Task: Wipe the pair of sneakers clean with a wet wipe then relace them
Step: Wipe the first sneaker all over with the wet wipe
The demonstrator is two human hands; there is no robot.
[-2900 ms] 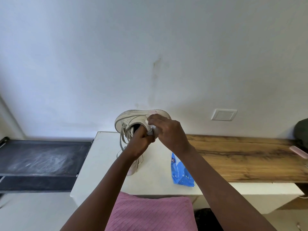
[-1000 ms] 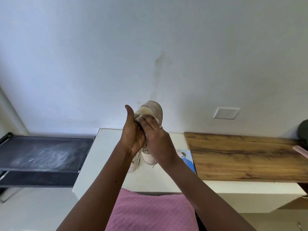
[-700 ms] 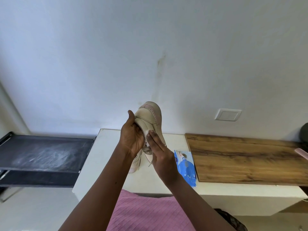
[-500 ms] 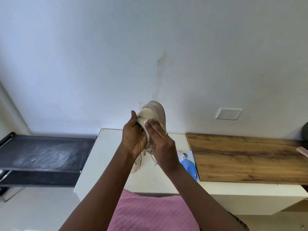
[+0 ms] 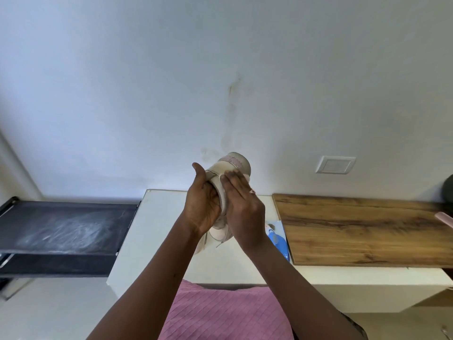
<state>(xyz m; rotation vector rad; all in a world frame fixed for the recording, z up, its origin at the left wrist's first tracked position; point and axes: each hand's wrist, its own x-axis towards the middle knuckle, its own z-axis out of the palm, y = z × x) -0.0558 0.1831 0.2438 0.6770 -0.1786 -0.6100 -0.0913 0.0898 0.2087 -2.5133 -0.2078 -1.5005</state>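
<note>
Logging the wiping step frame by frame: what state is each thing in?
Sneaker: held on end above the white table, gripped by the left hand.
Right hand: fingers flat, pressing the sneaker's side.
Second sneaker: on the table, mostly hidden.
Wet wipe pack: lying on the table, partly hidden.

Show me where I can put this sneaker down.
Bare: the white tabletop left of the second sneaker, out to its edge; nearly all the wooden board right of the wipe packet. Crowded: the middle, where sneaker and packet lie close.

White counter (image 5: 159,229) beside a wooden top (image 5: 355,229), dark shelf (image 5: 61,227) at left, wall plate (image 5: 335,165) above the wood.
</note>
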